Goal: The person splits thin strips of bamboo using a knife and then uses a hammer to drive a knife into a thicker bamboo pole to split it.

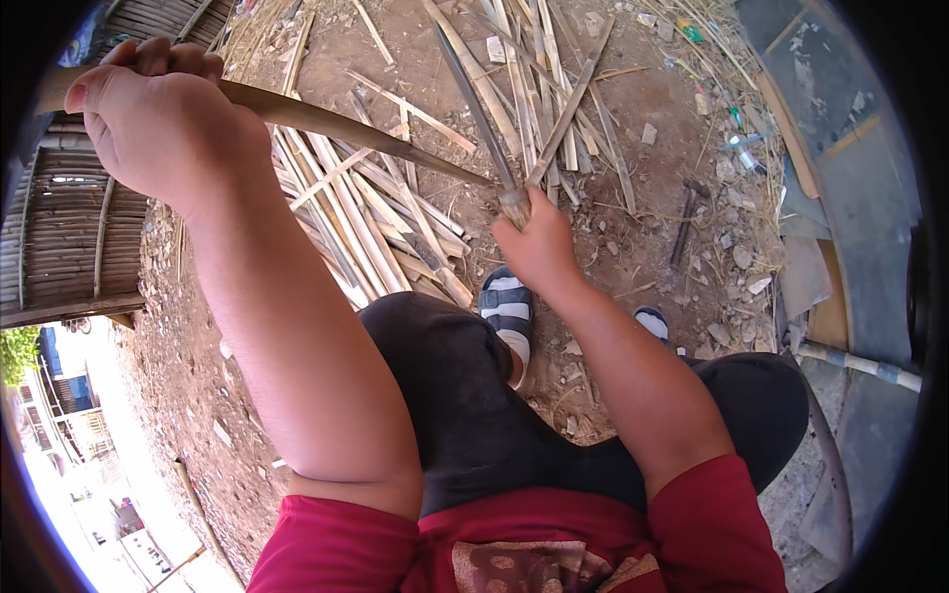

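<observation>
My left hand [168, 124], raised at the upper left, is closed around a long bamboo strip [336, 127]. The strip slants down toward the middle, and its far end meets the base of a knife blade. In my right hand [544, 247] is the handle of a long knife [474, 104], its dark, narrow blade pointing up and to the left. Whether the strip's end touches the blade or passes behind it, I cannot tell. Below and beyond the hands lie several split bamboo strips [346, 212] in loose heaps on the dirt.
A hammer [687, 222] lies on the ground to the right. My sandalled foot [506, 311] is beside the bamboo pile. Grey sheets [860, 188] stand along the right side, and a bamboo-slat structure [74, 217] is at the left. Stones and litter dot the dirt.
</observation>
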Available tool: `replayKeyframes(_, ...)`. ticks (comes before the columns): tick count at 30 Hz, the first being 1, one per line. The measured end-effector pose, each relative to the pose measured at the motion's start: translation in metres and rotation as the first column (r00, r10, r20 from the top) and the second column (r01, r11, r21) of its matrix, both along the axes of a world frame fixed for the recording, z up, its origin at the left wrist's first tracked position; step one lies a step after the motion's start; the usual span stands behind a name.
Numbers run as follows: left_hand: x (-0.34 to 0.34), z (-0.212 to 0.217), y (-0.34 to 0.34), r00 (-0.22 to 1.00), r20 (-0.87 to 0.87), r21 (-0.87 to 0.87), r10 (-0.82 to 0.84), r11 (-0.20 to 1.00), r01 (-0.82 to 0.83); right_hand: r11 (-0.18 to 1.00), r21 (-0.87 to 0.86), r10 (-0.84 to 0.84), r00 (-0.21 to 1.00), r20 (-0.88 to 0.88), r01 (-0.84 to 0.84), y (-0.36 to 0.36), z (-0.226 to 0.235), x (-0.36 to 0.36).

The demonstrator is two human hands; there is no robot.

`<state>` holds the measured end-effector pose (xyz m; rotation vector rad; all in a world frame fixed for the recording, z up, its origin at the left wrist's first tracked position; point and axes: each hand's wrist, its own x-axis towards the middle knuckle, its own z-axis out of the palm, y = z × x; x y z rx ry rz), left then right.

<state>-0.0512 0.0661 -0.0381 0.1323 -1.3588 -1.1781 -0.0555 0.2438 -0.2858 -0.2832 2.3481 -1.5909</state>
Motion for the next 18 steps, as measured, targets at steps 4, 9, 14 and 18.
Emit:
replayKeyframes(4, 0.001, -0.001, -0.009, 1.000, -0.004, 0.013, -0.017, 1.000, 0.017, 0.993, -0.024, 0.115, 0.991, 0.066, -0.114, -0.007, 0.014, 0.016)
replayKeyframes(9, 0.000, 0.006, -0.007, 0.988, -0.005, 0.009, -0.157, 0.988, 0.157, 0.900, 0.383, 0.103, 0.955, 0.279, -0.210, 0.025, -0.080, 0.014)
replayKeyframes(14, 0.001, 0.003, -0.015, 0.956, -0.002, -0.006, -0.295, 0.956, 0.295, 0.990, 0.135, 0.030, 0.993, 0.111, -0.045, 0.019, -0.045, 0.000)
replayKeyframes(18, 0.013, 0.004, -0.041, 0.812, -0.008, 0.039, -0.583, 0.811, 0.583, 0.994, -0.096, 0.052, 0.998, -0.034, -0.055, -0.012, 0.007, 0.000)
